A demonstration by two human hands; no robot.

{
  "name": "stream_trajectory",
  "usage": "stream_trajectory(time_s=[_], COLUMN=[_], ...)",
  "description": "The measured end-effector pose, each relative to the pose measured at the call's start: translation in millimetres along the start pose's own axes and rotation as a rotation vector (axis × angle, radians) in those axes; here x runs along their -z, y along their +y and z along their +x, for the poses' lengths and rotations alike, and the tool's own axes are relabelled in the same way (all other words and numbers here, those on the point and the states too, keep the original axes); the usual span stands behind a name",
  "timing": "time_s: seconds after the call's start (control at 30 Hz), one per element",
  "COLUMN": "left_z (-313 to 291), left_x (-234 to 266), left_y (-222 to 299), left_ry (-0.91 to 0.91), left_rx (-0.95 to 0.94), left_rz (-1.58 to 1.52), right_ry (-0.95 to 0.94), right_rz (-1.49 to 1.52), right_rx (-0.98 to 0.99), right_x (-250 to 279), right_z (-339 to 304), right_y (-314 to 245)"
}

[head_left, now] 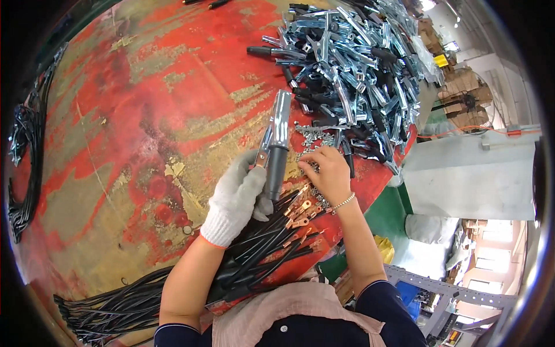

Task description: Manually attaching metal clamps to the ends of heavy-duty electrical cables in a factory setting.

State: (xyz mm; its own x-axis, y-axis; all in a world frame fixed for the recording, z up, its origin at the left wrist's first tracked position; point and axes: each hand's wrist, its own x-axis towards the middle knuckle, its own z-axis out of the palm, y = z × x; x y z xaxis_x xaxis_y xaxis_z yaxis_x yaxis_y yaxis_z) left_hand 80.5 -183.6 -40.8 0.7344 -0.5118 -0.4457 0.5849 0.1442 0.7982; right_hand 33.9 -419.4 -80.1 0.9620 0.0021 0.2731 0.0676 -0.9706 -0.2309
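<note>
My left hand (235,188), in a white knitted glove, is closed around a metal clamp (280,121) with a black handle sleeve. The clamp stands with its shiny jaw end pointing away from me. A copper lug (261,158) shows at its side beside my gloved fingers. My bare right hand (330,173) is over a scatter of small metal fasteners (315,136), thumb and fingers bent together; what is between them, if anything, is too small to make out. Just below both hands lie black cables (260,248) with copper lugs (299,213) on their ends.
A large heap of metal clamps (352,63) with black handles covers the far right of the worn red table (144,115). More black cables (29,156) hang along the left edge. A fan (467,99) and a grey metal frame (451,292) stand off to the right.
</note>
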Motion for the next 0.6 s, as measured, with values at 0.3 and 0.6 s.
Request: stream_trajectory(time_s=[0.3, 0.6], left_z=[0, 0], left_x=[1, -1], left_y=[-2, -4], left_ry=[-0.047, -0.055], left_rx=[-0.004, -0.023], left_rz=[0.048, 0.099], right_ry=[-0.014, 0.095], right_rz=[-0.029, 0.467], right_rx=[0.017, -0.076], right_x=[-8, 21], right_z=[5, 15], right_y=[-4, -37])
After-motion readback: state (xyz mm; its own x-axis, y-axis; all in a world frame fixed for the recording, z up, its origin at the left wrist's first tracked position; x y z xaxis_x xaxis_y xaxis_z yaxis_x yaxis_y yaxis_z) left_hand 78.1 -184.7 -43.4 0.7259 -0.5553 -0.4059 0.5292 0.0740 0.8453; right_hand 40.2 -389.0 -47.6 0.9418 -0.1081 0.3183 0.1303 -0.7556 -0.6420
